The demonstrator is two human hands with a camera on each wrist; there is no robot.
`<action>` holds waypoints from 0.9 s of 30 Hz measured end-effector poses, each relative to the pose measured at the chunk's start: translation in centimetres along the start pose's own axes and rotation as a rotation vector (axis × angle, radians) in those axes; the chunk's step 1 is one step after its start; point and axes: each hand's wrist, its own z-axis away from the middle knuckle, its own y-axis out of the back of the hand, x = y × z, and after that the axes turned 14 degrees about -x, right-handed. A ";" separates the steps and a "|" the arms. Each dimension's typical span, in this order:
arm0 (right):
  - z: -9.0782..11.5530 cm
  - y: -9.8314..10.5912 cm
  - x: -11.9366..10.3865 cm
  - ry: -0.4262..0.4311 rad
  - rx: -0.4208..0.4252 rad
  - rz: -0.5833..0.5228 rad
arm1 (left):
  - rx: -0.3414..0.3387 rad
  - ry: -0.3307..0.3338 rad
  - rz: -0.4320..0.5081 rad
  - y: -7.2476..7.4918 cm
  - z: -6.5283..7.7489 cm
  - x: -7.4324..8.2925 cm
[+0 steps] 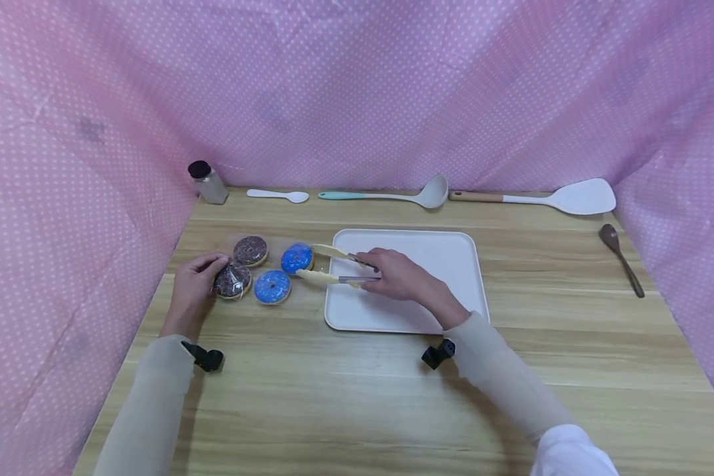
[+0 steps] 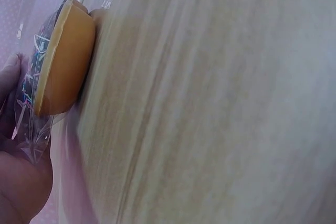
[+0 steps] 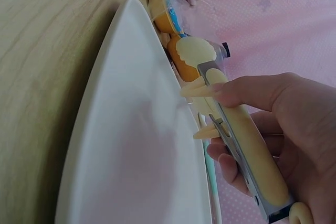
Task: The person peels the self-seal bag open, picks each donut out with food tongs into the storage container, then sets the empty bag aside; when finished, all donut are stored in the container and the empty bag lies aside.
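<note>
Beige sleeves [image 1: 149,396], black wrist cameras [image 1: 213,360]

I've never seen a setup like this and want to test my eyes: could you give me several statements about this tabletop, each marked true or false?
1. The right hand holds the tongs. True.
2. The white spoon lies between the jar and the ladle. True.
3. The jar has a white top. False: its lid is black.
4. Two blue-topped doughnuts and two brown-topped doughnuts lie left of the white tray. True.
5. The left hand grips the ladle. False: the left hand grips clear wrapping.
6. Both hands wear gloves. False: both hands are bare.
</note>
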 end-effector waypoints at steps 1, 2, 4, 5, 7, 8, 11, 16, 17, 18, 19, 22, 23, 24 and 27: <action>0.2 0.0 0.0 -0.001 0.000 -0.002 | 0.001 -0.001 -0.003 0.0 0.0 0.0; 0.3 0.0 0.1 -0.004 0.002 -0.004 | 0.002 -0.002 -0.006 0.0 0.0 0.0; 0.7 0.0 0.3 -0.014 0.004 -0.014 | 0.001 -0.002 -0.015 0.0 0.0 0.0; 0.8 -0.1 0.3 -0.019 0.003 -0.019 | -0.001 -0.003 -0.009 0.0 0.1 0.0; 1.1 -0.1 0.5 -0.028 0.005 -0.028 | -0.001 -0.005 -0.010 0.1 0.1 0.0; 1.2 -0.2 0.7 -0.029 0.007 -0.030 | 0.000 -0.006 -0.009 0.0 0.2 0.0; 1.6 -0.4 1.0 -0.025 0.011 -0.032 | 0.000 -0.007 -0.003 0.0 0.2 0.1; 2.4 -0.5 1.6 -0.008 0.029 -0.025 | 0.010 0.015 -0.040 0.0 0.2 0.2; 2.6 -0.5 1.7 -0.007 0.034 -0.026 | 0.010 0.017 -0.040 0.0 0.2 0.2; 2.9 -0.4 1.7 -0.006 0.038 -0.028 | 0.011 0.018 -0.041 0.0 0.2 0.2; 3.1 -0.4 1.8 -0.005 0.044 -0.033 | 0.010 0.017 -0.040 0.0 0.2 0.2; 3.7 -0.3 2.2 0.003 0.056 -0.035 | 0.011 0.019 -0.045 0.0 0.2 0.2; 4.0 -0.2 2.3 0.007 0.061 -0.036 | 0.011 0.020 -0.052 0.1 0.2 0.2; 4.2 -0.1 2.5 0.011 0.067 -0.035 | 0.012 0.024 -0.058 0.1 0.2 0.2; 4.8 0.1 3.1 0.018 0.087 -0.034 | 0.008 0.032 -0.045 0.0 0.3 0.3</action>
